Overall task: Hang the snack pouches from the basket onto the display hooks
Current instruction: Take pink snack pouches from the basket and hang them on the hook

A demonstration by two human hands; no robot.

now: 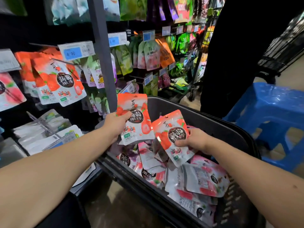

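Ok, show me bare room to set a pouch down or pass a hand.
Bare: the blue stool, right of the basket; the basket's far corner beyond the right hand. Crowded: loose pouches filling the basket; hanging pouches left.

Pretty much everything snack-wise here is shiny plastic film. The upright pouch (134, 117) over the basket's 11 o'clock corner is glossy and smooth. The tilted pouch (171, 134) at its 4 o'clock catches a foil-like glare along one edge. The hanging pouches (60, 79) at 10 o'clock have the same slick finish. The basket (205, 116) is dark matt plastic, with a perforated wall at 5 o'clock. The stool (271, 109) at 3 o'clock is blue moulded plastic with a glossy top. The post (102, 55) looks like matt grey painted metal, the hook (65, 62) is thin wire, and the price tag (76, 51) is paper behind clear plastic.
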